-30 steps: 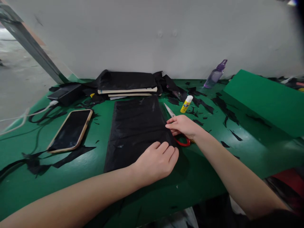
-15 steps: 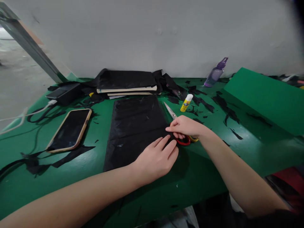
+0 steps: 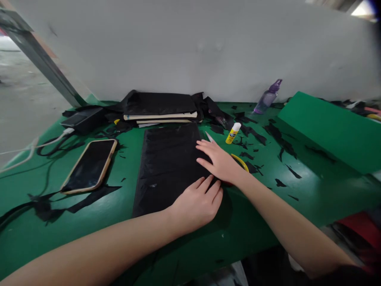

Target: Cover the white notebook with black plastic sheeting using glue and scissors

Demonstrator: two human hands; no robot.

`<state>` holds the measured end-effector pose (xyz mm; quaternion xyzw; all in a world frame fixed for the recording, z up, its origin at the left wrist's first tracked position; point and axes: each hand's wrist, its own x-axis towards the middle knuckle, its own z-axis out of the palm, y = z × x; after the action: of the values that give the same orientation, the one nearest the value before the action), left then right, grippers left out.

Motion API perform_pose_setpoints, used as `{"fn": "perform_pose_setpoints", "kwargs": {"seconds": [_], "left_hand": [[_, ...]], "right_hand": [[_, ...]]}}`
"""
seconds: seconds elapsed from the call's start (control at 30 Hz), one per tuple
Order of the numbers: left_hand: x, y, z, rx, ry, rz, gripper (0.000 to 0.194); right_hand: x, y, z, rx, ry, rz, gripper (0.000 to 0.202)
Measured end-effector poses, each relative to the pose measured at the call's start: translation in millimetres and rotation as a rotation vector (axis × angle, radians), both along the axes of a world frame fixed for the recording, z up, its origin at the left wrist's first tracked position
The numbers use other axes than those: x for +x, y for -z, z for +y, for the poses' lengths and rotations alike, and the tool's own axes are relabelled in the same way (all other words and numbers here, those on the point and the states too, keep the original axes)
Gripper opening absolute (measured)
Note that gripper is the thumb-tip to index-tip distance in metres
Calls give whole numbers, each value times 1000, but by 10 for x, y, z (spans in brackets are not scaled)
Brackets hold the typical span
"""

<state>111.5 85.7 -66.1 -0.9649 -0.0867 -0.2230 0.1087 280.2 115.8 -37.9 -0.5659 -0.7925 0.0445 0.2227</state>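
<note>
A flat, wrinkled black rectangular sheet point(image 3: 169, 167) lies on the green table in front of me. My left hand point(image 3: 198, 202) rests on its lower right part, fingers slightly apart and bent at the tips; its thumb is hidden. My right hand point(image 3: 218, 161) lies over the sheet's right edge with its fingers spread, its fingertips just beyond those of the left. Under the right hand are scissors, mostly covered; a yellow-edged handle point(image 3: 240, 162) and the blade tip point(image 3: 210, 137) show. Just beyond stands a yellow glue stick point(image 3: 233, 133) with a white cap.
A phone point(image 3: 91, 165) lies on the left, near a black box point(image 3: 85, 119) with a white cable. Black-covered books point(image 3: 160, 104) are stacked against the wall. Black scraps point(image 3: 279, 137) litter the table. A purple bottle point(image 3: 266, 99) and a green board point(image 3: 330, 127) are at the right.
My right hand has let go of the scissors' handles, opened its fingers and moved left onto the sheet's edge. The left hand stays on the sheet. The view has tilted slightly.
</note>
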Motion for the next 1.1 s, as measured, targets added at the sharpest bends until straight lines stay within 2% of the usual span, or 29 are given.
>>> {"fn": "perform_pose_setpoints", "kwargs": {"seconds": [0.13,0.23,0.43,0.6,0.7,0.77,0.87,0.93,1.0,1.1], "left_hand": [[-2,3,-1,0,-3,2,34],[-3,7,3,0,0,2,32],[-7,16,13,-17,1,-2,32],[-22,31,19,-39,13,-20,31],[-21,43,27,-60,9,-18,31],[-17,45,31,-75,6,-14,31],[-18,16,27,-112,12,-4,32],[-23,-32,20,-189,9,5,31],[-29,-98,15,-325,-26,3,27],[-38,-186,23,-561,-123,-49,21]], "right_hand": [[-89,118,245,-142,55,-218,70],[-113,156,534,-187,92,-294,79],[-142,195,1007,-252,187,-271,95],[-143,269,1111,-260,208,-218,100],[-138,198,1033,-160,202,-154,90],[-132,67,903,15,178,-78,74],[-117,-195,586,263,100,97,50],[-98,-332,328,316,38,170,36],[-56,-379,80,357,5,203,24],[76,-278,-202,354,-82,197,21]]}}
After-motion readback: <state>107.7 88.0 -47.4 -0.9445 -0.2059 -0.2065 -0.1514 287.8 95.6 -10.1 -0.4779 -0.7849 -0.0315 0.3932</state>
